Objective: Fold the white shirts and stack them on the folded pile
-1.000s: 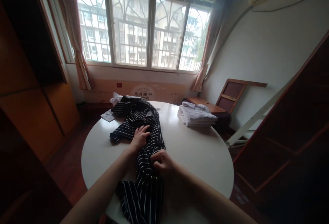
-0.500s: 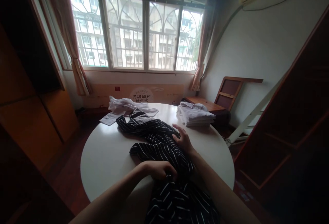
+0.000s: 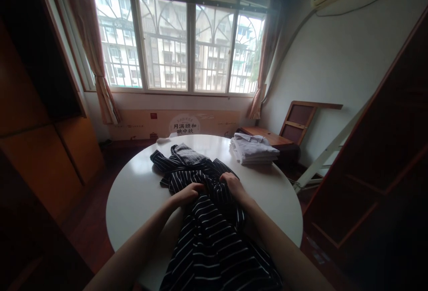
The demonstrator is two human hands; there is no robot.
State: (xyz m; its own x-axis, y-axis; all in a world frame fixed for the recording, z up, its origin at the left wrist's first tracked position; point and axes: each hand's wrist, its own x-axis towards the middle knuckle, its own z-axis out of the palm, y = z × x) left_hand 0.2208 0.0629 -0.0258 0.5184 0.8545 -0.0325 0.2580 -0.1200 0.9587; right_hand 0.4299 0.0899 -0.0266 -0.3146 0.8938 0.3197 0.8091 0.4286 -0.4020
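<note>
A black shirt with thin white stripes point(image 3: 214, 246) lies bunched over the table and hangs over its near edge toward me. Its far end is spread out, and a pale grey patch point(image 3: 190, 153) shows there. My left hand point(image 3: 190, 194) is closed on the cloth at the left of the bunched middle, fingertips partly hidden in the folds. On the right side, my right hand point(image 3: 233, 186) pinches the same shirt, its fingers curled into the fabric. The hands are a short way apart, with gathered cloth between them.
The round white table point(image 3: 130, 211) carries a folded stack of white shirts point(image 3: 254, 149) at its back right. Past the far edge a bit of pale cloth point(image 3: 167, 140) shows. A wooden chair point(image 3: 294, 121) and a white ladder point(image 3: 321, 166) stand to the right.
The white cloth at the table's back left has dropped mostly out of sight past the far edge. My left hand has moved forward, and my right hand has closed on the shirt.
</note>
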